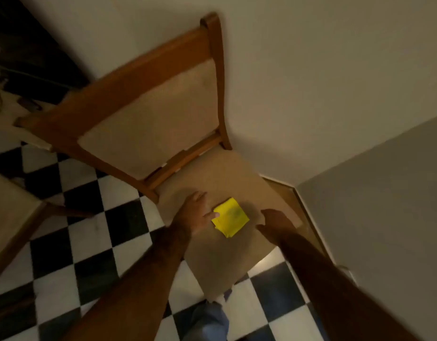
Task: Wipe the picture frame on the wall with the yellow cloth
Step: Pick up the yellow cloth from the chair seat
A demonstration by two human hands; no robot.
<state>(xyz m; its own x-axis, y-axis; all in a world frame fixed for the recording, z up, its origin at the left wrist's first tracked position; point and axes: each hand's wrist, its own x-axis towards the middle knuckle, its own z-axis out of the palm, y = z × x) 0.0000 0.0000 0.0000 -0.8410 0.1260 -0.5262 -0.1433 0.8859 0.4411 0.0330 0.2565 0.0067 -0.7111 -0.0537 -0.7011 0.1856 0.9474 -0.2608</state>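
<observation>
A folded yellow cloth [230,217] lies flat on the beige seat of a wooden chair [220,175]. My left hand [195,212] rests on the seat just left of the cloth, fingers spread, thumb tip touching the cloth's left edge. My right hand [276,223] hovers just right of the cloth, fingers apart, holding nothing. No picture frame is in view.
The chair stands in a corner against pale walls [323,77]. A black-and-white checkered floor [89,242] spreads to the left and below. Part of a second chair [13,217] shows at the left edge. My blue-trousered leg [207,321] is at the bottom.
</observation>
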